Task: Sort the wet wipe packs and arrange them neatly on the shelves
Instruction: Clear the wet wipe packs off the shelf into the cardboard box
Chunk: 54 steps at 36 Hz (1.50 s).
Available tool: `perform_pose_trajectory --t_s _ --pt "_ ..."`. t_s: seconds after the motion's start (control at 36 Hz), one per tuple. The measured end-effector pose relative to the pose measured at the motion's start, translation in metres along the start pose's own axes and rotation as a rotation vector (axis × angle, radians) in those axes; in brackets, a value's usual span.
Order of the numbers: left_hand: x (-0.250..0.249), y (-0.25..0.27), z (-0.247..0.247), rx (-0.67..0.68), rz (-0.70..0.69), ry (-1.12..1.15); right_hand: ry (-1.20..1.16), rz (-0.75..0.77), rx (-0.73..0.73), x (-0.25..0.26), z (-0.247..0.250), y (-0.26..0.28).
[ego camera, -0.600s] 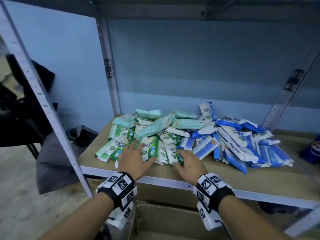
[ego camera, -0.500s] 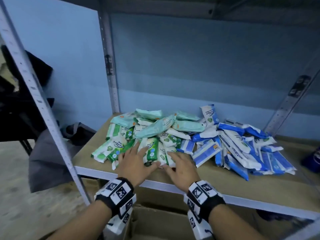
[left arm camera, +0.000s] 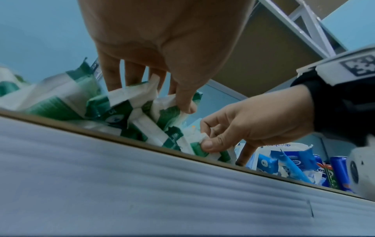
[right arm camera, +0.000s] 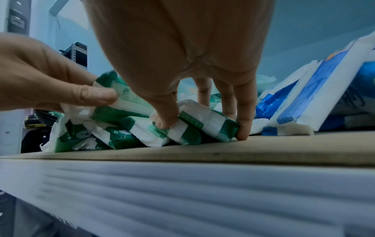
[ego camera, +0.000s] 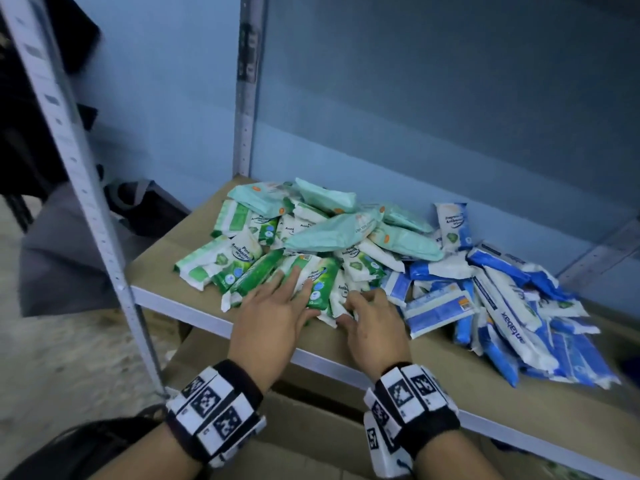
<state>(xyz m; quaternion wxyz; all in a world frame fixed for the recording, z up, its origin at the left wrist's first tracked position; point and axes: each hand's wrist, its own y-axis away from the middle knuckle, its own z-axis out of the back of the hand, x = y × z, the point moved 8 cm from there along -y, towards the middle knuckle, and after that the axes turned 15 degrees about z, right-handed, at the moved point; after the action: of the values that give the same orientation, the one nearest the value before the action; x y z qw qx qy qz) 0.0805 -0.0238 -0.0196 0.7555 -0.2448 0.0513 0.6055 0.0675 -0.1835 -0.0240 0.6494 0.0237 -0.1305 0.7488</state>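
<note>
A heap of wet wipe packs lies on the brown shelf board (ego camera: pixel 162 261): green packs (ego camera: pixel 239 268) at the left, mint packs (ego camera: pixel 332 233) on top at the back, blue packs (ego camera: pixel 512 306) at the right. My left hand (ego camera: pixel 298 299) lies over the front green packs, fingers on top and thumb against the near end of one green pack (right arm camera: pixel 121 96). Just to its right, my right hand (ego camera: pixel 356 306) curls round a green-and-white pack (right arm camera: pixel 202 121), thumb in front and fingertips (right arm camera: pixel 243 131) down on the board. Both hands show in the left wrist view, left (left arm camera: pixel 178 99) and right (left arm camera: pixel 207 142).
The shelf's pale metal front rail (ego camera: pixel 194 306) runs under my wrists. Perforated uprights stand at the front left (ego camera: pixel 86 188) and the back (ego camera: pixel 246 98). A cardboard box (ego camera: pixel 311 427) sits below. Drink cans (left arm camera: pixel 338 170) stand at the shelf's far right. Bare board (ego camera: pixel 450 382) lies before the blue packs.
My hands have drawn closer together at the front of the green packs. The right hand's fingers have curled onto a pack. The view has come nearer.
</note>
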Motion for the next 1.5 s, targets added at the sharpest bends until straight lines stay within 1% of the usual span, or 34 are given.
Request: perform_pose_trajectory --t_s 0.17,0.25,0.31,0.36,0.39,0.44,0.5,0.53,0.58,0.64,0.69,0.78,0.89,0.92,1.03,1.14,1.31,1.42,1.5 --pt "-0.007 0.009 0.024 -0.080 -0.074 0.063 -0.026 0.070 -0.069 -0.010 -0.001 0.008" --pt "-0.008 0.012 0.031 -0.087 -0.140 0.062 -0.044 0.117 -0.078 -0.015 0.003 0.017" --pt "-0.006 0.014 0.029 -0.024 -0.163 0.080 -0.028 0.122 -0.069 -0.019 0.007 0.026" --pt "-0.004 0.017 0.020 0.097 -0.168 0.122 -0.015 0.123 -0.048 -0.021 0.012 0.035" --pt "-0.003 0.018 0.018 0.134 -0.166 0.155 -0.019 0.133 -0.034 -0.023 0.013 0.039" --pt "0.000 0.017 0.018 0.230 -0.109 0.264 -0.058 0.151 0.002 -0.025 0.017 0.046" --pt "0.001 0.013 0.021 0.263 -0.045 0.348 -0.153 0.127 0.042 -0.026 0.023 0.049" --pt "0.002 0.011 0.024 0.260 -0.018 0.390 -0.198 0.109 0.057 -0.026 0.026 0.051" --pt "0.005 0.008 0.028 0.204 0.001 0.437 -0.246 0.082 0.063 -0.023 0.032 0.052" --pt "0.013 0.005 0.027 0.131 0.033 0.447 -0.262 0.065 0.040 -0.020 0.035 0.052" --pt "0.020 0.002 0.025 0.093 0.074 0.463 -0.268 0.059 -0.009 -0.019 0.037 0.050" --pt "0.025 -0.002 0.020 0.092 0.116 0.433 -0.295 0.047 -0.077 -0.016 0.038 0.049" --pt "0.024 -0.002 0.018 0.107 0.155 0.352 -0.350 -0.017 -0.164 -0.018 0.037 0.051" --pt "0.023 -0.001 0.019 0.101 0.155 0.347 -0.351 -0.031 -0.160 -0.019 0.036 0.051" --pt "0.024 -0.001 0.019 0.092 0.184 0.378 -0.263 -0.045 -0.040 -0.012 0.026 0.046" --pt "0.027 -0.004 0.012 0.125 0.233 0.430 -0.221 -0.041 0.015 -0.008 0.019 0.039" --pt "0.021 -0.004 0.015 0.098 0.271 0.489 -0.258 -0.054 0.001 -0.008 0.016 0.030" --pt "0.011 0.002 0.016 0.059 0.316 0.407 -0.246 -0.063 -0.045 -0.006 0.014 0.028" --pt "0.002 0.004 0.013 0.051 0.271 0.373 -0.227 -0.062 -0.075 -0.003 0.015 0.027"
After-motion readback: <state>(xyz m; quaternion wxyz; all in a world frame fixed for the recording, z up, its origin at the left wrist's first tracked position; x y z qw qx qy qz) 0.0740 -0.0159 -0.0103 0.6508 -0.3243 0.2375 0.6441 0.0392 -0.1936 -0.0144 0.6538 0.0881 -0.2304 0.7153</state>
